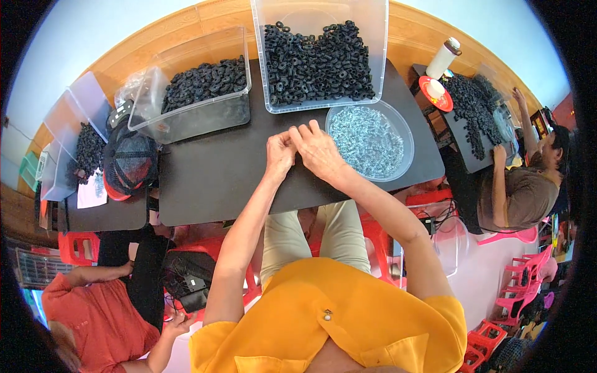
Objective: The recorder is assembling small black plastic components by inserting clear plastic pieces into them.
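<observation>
My left hand [280,154] and my right hand [316,148] meet over the dark table [217,180], their fingertips closed together. Whatever is pinched between them is hidden or too small to make out. Just right of my right hand sits a round clear tub [410,149] full of small silvery coils [364,140] that look like springs. Beyond my hands, a tall clear plastic bin [326,107] tips toward me, holding many small black ring-shaped plastic parts [317,68]. Farther left is a second clear bin [230,115] with flatter black round pieces [205,84].
At the left, a person in a red shirt [102,317] sits near a black-and-red fan [130,161] and another bin [59,177]. To the right, a person in a brown shirt [519,196] reaches over a pile of black parts [476,112]. A bottle [443,59] stands near a red plate [429,99].
</observation>
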{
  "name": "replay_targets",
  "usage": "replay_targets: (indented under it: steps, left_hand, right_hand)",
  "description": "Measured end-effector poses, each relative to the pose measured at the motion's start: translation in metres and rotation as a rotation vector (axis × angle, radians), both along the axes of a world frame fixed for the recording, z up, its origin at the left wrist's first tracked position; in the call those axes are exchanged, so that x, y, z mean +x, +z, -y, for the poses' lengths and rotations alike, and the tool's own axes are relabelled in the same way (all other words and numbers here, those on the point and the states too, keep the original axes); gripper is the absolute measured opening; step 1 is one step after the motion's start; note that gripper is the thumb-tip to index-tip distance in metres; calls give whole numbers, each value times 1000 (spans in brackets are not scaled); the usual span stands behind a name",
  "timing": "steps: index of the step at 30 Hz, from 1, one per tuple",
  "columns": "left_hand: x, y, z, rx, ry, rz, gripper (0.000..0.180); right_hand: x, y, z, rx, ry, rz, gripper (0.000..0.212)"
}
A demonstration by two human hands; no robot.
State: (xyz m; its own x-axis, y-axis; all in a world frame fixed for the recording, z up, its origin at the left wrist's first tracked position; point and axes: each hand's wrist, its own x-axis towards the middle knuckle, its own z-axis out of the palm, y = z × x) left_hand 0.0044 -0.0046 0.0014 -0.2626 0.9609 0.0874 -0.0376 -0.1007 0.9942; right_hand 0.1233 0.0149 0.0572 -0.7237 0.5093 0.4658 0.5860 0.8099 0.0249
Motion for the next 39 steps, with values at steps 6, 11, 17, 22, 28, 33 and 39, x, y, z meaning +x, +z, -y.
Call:
replay_targets:
  steps: [6, 11, 17, 22, 28, 33, 39]
  left_hand:
    - [-2, 0, 1, 41, 1, 121, 14]
    - [-7, -2, 1, 54, -20, 172, 13]
    - [-4, 5, 1, 45, -53, 138, 13]
    - [-11, 14, 8, -9, 39, 342, 8]
    - [-47, 99, 24, 268, 308, 83, 13]
    - [-140, 162, 2, 311, 618, -380, 26]
    - [-126, 169, 2, 250, 662, -603, 33]
  right_hand:
    - [-7, -2, -3, 117, 45, 86, 22]
    - [-13, -5, -2, 140, 46, 105, 23]
    - [-8, -5, 1, 123, 9, 79, 37]
    - [-4, 8, 31, -9, -132, -224, 62]
    - [24, -21, 78, -287, -50, -374, 43]
    - [26, -33, 78, -302, -30, -441, 35]
    - [28, -39, 76, -256, -1, -426, 29]
